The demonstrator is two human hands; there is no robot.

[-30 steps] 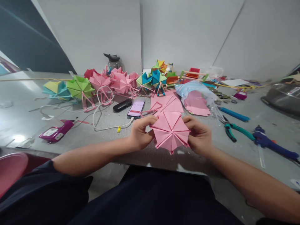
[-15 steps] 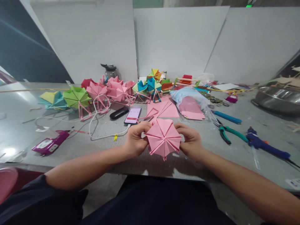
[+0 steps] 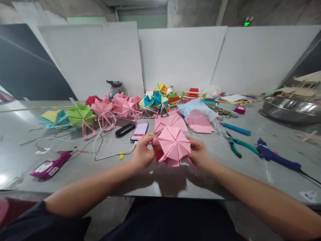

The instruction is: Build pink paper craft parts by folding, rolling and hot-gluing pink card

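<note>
Above the near edge of the grey tabletop [image 3: 75, 174], the pink folded paper wheel [image 3: 173, 145] is held clear of the surface between both hands. The left hand [image 3: 141, 154] grips its left rim with fingers closed on the paper, thumb on the upper face; the right hand [image 3: 199, 154] pinches the right rim in the same way. The wheel is tilted toward the camera, its radial creases meeting near the centre. Just behind it lie loose pink paper sheets [image 3: 173, 121], a phone [image 3: 139, 131] with a lit screen and a dark oblong case [image 3: 124, 130]; a clear bag of pink sheets [image 3: 200, 115] sits to the right. Finished paper wheels on stands [image 3: 120, 105] line the back, with a white cable [image 3: 100, 147] looped in front of them. Pliers [image 3: 237, 145] and a blue glue gun [image 3: 276, 157] rest well apart to the right. Risk assessment: uneven pressure from either grip could crush a pleat or open a crease, since the paper is thin and supported only at its rims. A twist between the two hands could tear the centre joint. If one grip slackens, the wheel could drop past the tabletop edge onto the lap.
</note>
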